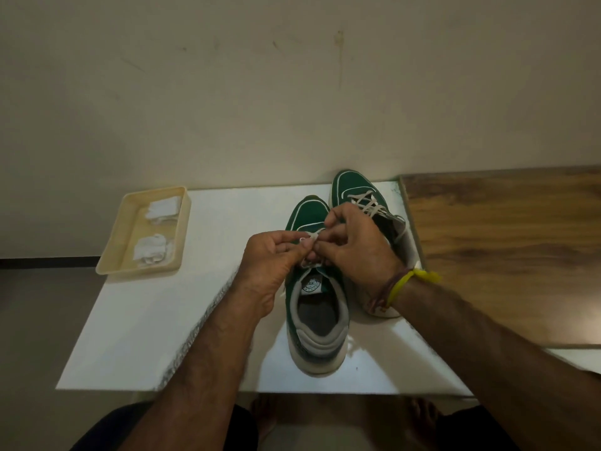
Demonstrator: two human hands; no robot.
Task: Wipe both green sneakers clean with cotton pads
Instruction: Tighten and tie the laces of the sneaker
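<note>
Bare white board (156, 320) open left and near-left of the near sneaker (317, 320), tray (112, 255) with cotton pads (153, 250) blocking far-left corner, far sneaker (357, 193) and wall (292, 92) closing far-right, both hands (276, 252) (354, 245) crowding the laces (312, 237) mid-board, wooden top (504, 239) free right.

Tongue of near sneaker (317, 307): round white emblem (311, 285), lettering too small to read; elsewhere beside that sneaker: no readable text
</note>
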